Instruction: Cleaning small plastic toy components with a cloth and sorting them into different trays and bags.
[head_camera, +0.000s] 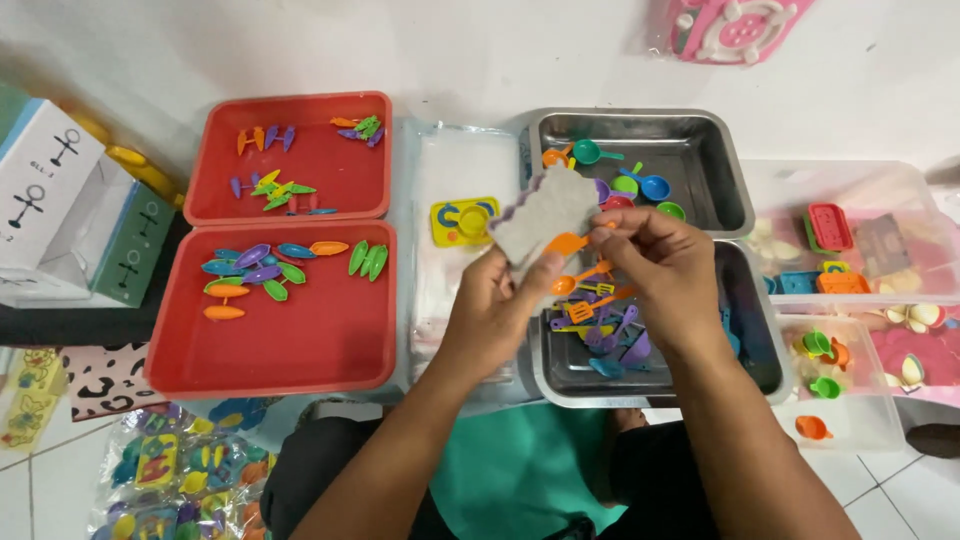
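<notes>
My left hand (495, 305) holds up a grey card with a purple wavy edge (545, 212), seen from its back. My right hand (665, 275) pinches a small orange toy spoon (568, 243) against the card's lower right side. Both hands hover over the near steel tray (760, 345), which holds several small orange, purple and blue toy utensils (600, 320). The far steel tray (700, 165) holds several little coloured ladles and cups (640, 185). A stack of clear bags (455, 165) lies left of the trays, with a yellow toy piece (463, 220) on it.
Two red trays (310, 340) (320, 165) at left hold small coloured leaf-shaped pieces. Cardboard boxes (60, 200) stand far left. Clear bins (860, 250) of toy parts sit at right. Packed toy bags (180, 470) lie on the floor at lower left. A pink toy (735, 25) is at top.
</notes>
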